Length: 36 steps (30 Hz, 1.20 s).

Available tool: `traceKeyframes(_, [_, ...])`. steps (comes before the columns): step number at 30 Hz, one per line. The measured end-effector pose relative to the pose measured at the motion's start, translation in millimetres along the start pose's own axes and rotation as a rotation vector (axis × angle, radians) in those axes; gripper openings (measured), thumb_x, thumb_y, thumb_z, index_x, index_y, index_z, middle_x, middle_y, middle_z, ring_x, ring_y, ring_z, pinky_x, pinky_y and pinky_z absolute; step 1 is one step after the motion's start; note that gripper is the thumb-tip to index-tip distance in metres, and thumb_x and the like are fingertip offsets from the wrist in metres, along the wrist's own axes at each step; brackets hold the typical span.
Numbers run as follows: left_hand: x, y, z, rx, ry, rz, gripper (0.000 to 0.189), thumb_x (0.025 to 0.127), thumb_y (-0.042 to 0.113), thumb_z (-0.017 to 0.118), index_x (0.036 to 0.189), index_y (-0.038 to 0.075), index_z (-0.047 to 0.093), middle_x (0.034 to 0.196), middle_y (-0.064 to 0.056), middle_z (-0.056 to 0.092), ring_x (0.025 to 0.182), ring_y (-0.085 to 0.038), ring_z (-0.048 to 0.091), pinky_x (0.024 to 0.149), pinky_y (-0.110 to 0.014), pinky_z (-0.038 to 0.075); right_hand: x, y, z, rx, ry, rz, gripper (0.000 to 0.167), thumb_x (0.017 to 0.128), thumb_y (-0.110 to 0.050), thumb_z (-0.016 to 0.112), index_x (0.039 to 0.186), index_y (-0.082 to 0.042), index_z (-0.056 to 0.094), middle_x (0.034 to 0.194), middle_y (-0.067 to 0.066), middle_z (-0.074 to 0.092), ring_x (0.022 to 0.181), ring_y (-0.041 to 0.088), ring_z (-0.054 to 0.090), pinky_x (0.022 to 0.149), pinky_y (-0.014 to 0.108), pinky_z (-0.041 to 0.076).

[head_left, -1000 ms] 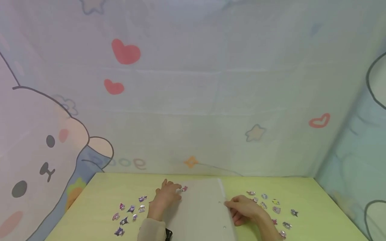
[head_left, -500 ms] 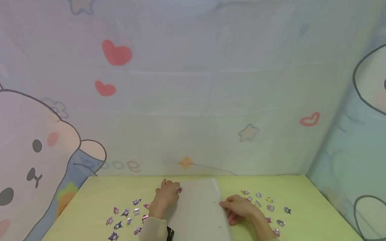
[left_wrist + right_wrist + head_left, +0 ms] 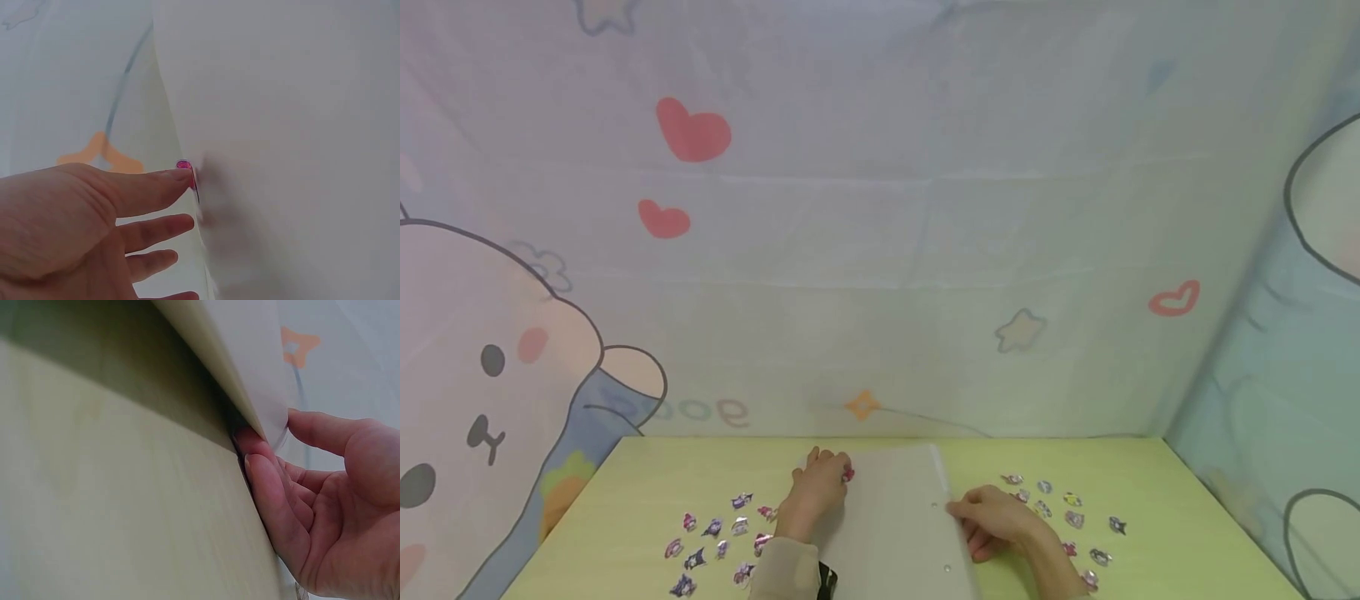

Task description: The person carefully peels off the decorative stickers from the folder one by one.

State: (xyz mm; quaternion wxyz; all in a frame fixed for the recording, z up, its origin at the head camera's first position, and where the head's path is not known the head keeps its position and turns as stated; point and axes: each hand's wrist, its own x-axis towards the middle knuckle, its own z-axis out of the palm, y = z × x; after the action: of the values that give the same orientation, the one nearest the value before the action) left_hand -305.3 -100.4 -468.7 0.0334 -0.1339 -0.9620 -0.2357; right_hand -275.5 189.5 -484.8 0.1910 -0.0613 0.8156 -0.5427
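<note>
A white sheet-like folder (image 3: pixel 891 525) with small round studs along its right edge lies at the front middle of the table. At its upper left, my left hand (image 3: pixel 818 492) pinches a small pink cartoon sticker (image 3: pixel 848 474); the left wrist view shows the thumb over the sticker (image 3: pixel 184 165), close against the white surface. The other left fingers are spread, and the sticker is mostly covered. My right hand (image 3: pixel 996 521) grips the folder's right edge. In the right wrist view, the thumb is on top of the raised edge (image 3: pixel 250 381) and fingers are beneath it.
Several small cartoon stickers (image 3: pixel 712 527) lie scattered left of the folder, and several more (image 3: pixel 1075 519) lie to the right. The yellow table (image 3: pixel 647 475) ends at a printed cloth backdrop (image 3: pixel 880 250).
My left fingers have closed on the pink sticker, which lay partly uncovered beside them before. My right hand keeps its hold on the folder's edge. The head view has shifted slightly.
</note>
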Motion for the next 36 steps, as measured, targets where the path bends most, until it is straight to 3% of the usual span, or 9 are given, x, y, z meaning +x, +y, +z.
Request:
traceKeyframes(8, [-3.2,5.5,-3.9,-0.028,0.014,0.001,0.013,0.088,-0.005,0.061,0.091,0.007,0.057,0.109,-0.016,0.055,0.135,-0.051,0.028,0.099,-0.076,0.022,1.6,3,0,0.010,0.003,0.005,0.030,0.097,-0.029,0.060,0.090,-0.001,0.063,0.072,0.010,0.061,0.051,0.013,0.059,0.051,0.030,0.055])
traceKeyframes(19, [0.7,4.0,-1.9,0.020,-0.003,0.015,0.014,0.090,-0.001,0.062,0.101,0.006,0.067,0.117,-0.020,0.057,0.135,-0.052,0.028,0.099,-0.075,0.024,-1.7,-1,0,0.006,0.002,0.004,0.030,0.097,-0.030,0.061,0.090,-0.001,0.063,0.072,0.010,0.061,0.051,0.012,0.059,0.053,0.030,0.056])
traceKeyframes(26, [3.9,3.6,-2.0,0.067,0.060,0.043,0.010,0.088,0.001,0.066,0.092,0.010,0.068,0.104,-0.013,0.057,0.131,-0.048,0.035,0.092,-0.068,0.034,-0.9,-1,0,0.002,0.004,0.010,0.031,0.097,-0.031,0.061,0.090,-0.001,0.064,0.072,0.009,0.061,0.051,0.012,0.060,0.053,0.031,0.056])
traceKeyframes(29, [5.8,3.5,-1.4,0.086,0.093,0.061,0.011,0.085,0.001,0.068,0.086,0.011,0.066,0.098,-0.010,0.056,0.120,-0.042,0.044,0.086,-0.062,0.039,-0.9,0,-1,0.000,0.005,0.006,0.031,0.097,-0.031,0.061,0.090,-0.001,0.064,0.071,0.009,0.061,0.051,0.012,0.059,0.053,0.030,0.055])
traceKeyframes(33, [9.7,2.4,1.6,0.134,0.144,0.049,0.010,0.083,0.005,0.073,0.080,0.013,0.068,0.096,-0.007,0.059,0.106,-0.034,0.050,0.079,-0.057,0.042,-1.8,-1,-1,-0.007,0.001,0.000,0.031,0.096,-0.031,0.061,0.089,-0.001,0.064,0.072,0.009,0.062,0.051,0.012,0.059,0.053,0.030,0.056])
traceKeyframes(36, [11.8,2.8,3.0,0.153,0.187,0.036,0.009,0.081,0.008,0.077,0.077,0.014,0.071,0.095,-0.006,0.063,0.104,-0.032,0.053,0.079,-0.056,0.042,-2.9,-2,-1,-0.007,0.003,0.000,0.031,0.096,-0.031,0.061,0.089,-0.001,0.064,0.073,0.010,0.062,0.051,0.012,0.059,0.053,0.030,0.056])
